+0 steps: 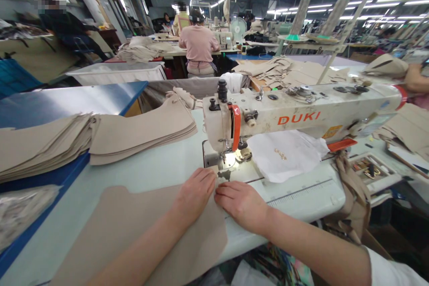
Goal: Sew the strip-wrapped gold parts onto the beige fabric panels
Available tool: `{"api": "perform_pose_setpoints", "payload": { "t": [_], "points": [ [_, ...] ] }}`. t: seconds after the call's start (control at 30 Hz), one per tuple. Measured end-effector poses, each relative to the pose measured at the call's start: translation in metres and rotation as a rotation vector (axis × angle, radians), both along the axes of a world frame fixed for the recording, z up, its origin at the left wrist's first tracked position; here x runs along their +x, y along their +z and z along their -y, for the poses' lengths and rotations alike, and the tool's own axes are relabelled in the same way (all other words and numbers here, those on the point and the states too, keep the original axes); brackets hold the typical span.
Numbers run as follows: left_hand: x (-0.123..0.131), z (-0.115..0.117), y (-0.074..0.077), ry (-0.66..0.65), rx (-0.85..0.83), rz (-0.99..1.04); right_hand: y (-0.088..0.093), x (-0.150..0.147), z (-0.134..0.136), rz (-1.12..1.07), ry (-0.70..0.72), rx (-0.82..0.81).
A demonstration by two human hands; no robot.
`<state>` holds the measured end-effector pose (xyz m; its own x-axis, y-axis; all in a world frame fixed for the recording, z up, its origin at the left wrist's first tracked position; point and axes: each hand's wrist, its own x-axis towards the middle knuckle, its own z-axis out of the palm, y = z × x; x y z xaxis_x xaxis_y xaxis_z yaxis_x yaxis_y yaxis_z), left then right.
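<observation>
A large beige fabric panel (144, 219) lies across the sewing table in front of me, its narrow upper end close to the needle area. On that end my left hand (196, 190) is closed, fingers bent over the edge. Pressed up beside it, my right hand (241, 203) pinches the panel's right edge with bent fingers; the fingertips are partly hidden. Just beyond both hands is the lit presser foot (228, 154) of the white sewing machine (261, 111). A white cloth (288, 152) with a small gold-coloured print or piece hangs under the machine's arm.
Stacks of beige panels (140, 132) lie at the left, partly on a blue surface. A tray of small parts (372, 170) and hanging beige strips (351, 187) are at the right. A person in a pink top (199, 42) sits ahead; an arm (417, 78) shows at the right edge.
</observation>
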<state>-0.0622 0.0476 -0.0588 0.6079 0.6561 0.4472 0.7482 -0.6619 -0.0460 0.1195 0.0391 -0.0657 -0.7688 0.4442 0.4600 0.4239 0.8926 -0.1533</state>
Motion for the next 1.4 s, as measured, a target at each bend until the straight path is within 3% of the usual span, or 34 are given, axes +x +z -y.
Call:
{"api": "perform_pose_setpoints", "payload": {
  "t": [0.17,0.37,0.7,1.2,1.4],
  "points": [
    [0.000,0.000,0.000,-0.003,0.050,-0.083,-0.003,0.000,0.000,0.018,0.003,-0.019],
    [-0.001,-0.001,-0.002,0.000,0.000,-0.025,-0.004,0.000,-0.001,0.038,0.007,-0.022],
    [-0.002,0.002,-0.002,0.013,-0.050,0.096,0.010,-0.001,-0.011,0.108,-0.051,-0.014],
    [-0.003,0.007,0.005,0.037,-0.149,0.248,0.009,-0.005,-0.017,0.172,-0.041,0.034],
    [0.005,-0.005,0.001,0.017,-0.132,0.219,0.011,0.002,-0.027,0.189,-0.064,0.041]
  ]
}}
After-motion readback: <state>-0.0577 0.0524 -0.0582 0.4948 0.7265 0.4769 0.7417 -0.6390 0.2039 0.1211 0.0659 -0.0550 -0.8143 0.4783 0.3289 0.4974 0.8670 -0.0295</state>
